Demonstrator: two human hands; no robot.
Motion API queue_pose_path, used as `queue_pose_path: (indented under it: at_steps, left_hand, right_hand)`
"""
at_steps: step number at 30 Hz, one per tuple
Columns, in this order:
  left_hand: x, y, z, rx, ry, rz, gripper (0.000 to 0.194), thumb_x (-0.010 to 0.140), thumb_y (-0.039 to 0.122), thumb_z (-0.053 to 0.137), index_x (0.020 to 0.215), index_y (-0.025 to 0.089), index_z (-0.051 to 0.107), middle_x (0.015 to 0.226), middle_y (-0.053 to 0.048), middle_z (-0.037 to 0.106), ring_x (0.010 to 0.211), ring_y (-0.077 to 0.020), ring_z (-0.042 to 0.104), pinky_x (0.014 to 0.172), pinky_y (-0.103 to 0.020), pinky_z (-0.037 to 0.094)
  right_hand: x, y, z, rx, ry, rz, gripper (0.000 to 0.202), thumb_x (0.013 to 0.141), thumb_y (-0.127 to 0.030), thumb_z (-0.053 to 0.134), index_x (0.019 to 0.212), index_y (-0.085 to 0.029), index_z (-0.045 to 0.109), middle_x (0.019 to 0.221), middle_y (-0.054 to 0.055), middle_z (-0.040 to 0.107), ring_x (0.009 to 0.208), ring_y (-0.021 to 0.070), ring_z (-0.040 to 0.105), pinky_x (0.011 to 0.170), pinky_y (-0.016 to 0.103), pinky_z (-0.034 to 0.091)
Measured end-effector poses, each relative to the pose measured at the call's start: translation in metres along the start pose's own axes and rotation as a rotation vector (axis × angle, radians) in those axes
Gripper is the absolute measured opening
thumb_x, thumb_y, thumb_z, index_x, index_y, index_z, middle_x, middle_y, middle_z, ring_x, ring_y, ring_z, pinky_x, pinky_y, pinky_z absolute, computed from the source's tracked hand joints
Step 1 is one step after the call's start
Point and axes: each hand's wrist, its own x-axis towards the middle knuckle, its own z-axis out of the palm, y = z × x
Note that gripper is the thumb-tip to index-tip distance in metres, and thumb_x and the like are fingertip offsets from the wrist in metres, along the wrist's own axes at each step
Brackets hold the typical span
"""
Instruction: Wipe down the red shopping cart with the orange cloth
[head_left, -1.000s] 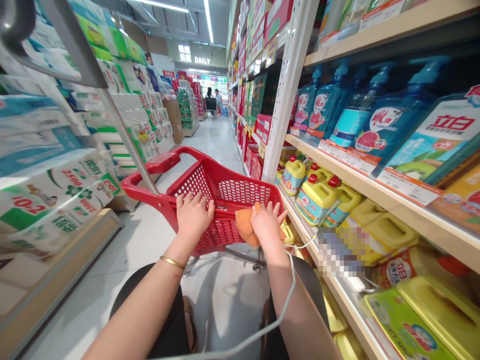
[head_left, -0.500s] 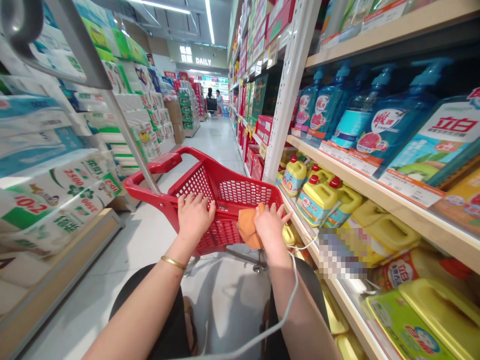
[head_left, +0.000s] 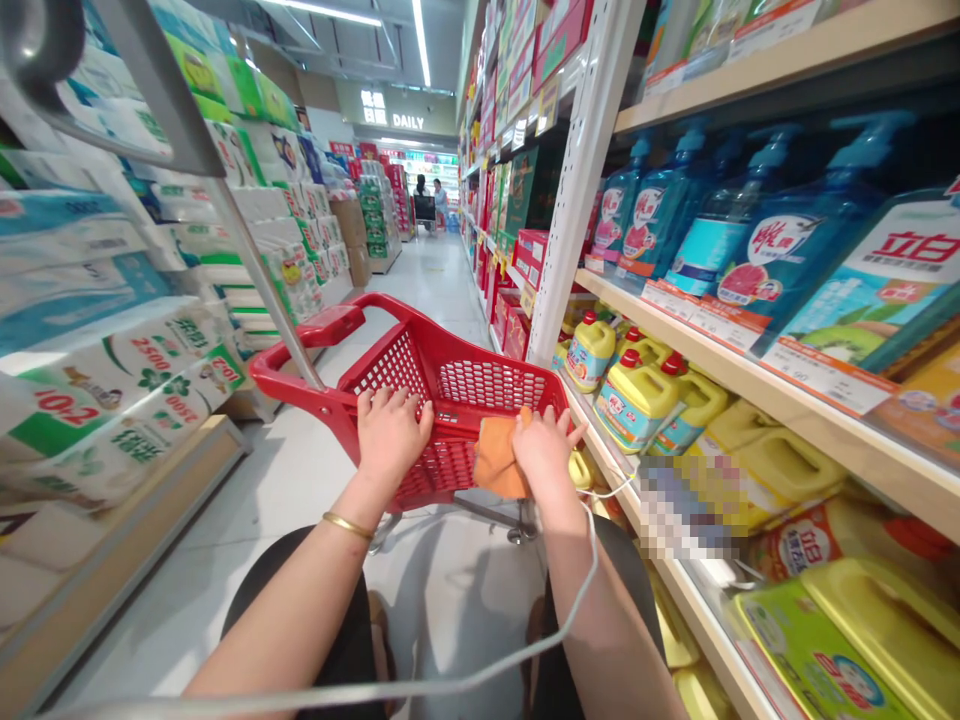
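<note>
A red plastic shopping cart (head_left: 480,345) with perforated basket walls stands in front of my knees. My left hand (head_left: 391,432) lies on its near rim, fingers stretched over the edge and thumb apart. On the right side of the same rim, my right hand (head_left: 541,448) has an orange cloth (head_left: 496,458) under it, gripped at the thumb side. The cloth hangs against the outside of the basket. Which fingers pin it is partly hidden. A white cable (head_left: 589,560) passes over my right forearm.
On the right, shelves hold yellow jugs (head_left: 636,400) and blue pump bottles (head_left: 780,235). Stacked tissue packs (head_left: 127,400) line the left. A grey handle on a metal pole (head_left: 255,270) rises at the cart's left. Two people are far down the aisle (head_left: 431,275).
The orange cloth has shifted slightly and hangs flatter beside my right hand. The cable has swung lower across my forearms. My left hand stays in place on the rim.
</note>
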Motion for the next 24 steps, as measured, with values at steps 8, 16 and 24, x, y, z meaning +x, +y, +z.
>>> queue_pose_path:
  at_steps: [8,16,24]
  left_hand:
    - [0.001,0.004,-0.002,0.046,0.014,-0.011,0.045,0.105,0.041,0.041,0.097,0.023,0.081,0.106,-0.014,0.08,0.111,-0.037,0.063,0.114,-0.06,0.033]
    - [-0.001,-0.005,0.008,-0.033,0.023,-0.012,0.046,0.106,0.042,0.04,0.127,0.023,0.077,0.137,-0.012,0.074,0.143,-0.039,0.053,0.128,-0.063,0.02]
    - [0.0,-0.006,0.013,-0.105,0.028,-0.031,0.058,0.105,0.04,0.042,0.158,0.02,0.054,0.168,-0.012,0.046,0.165,-0.0383,0.023,0.132,-0.07,0.008]
  right_hand:
    - [-0.029,-0.063,0.005,0.19,-0.033,-0.439,0.058,0.113,-0.047,0.029,0.157,-0.018,0.055,0.165,0.014,0.051,0.161,0.0306,0.032,0.133,0.065,0.005]
    - [-0.002,-0.003,-0.001,0.015,-0.019,-0.024,0.055,0.11,-0.043,0.038,0.145,-0.013,0.068,0.16,0.021,0.055,0.157,0.0457,0.035,0.127,0.075,0.004]
    - [-0.03,-0.057,0.01,0.21,0.011,-0.452,0.061,0.114,-0.051,0.026,0.164,-0.022,0.046,0.172,0.011,0.042,0.165,0.0284,0.025,0.133,0.065,0.003]
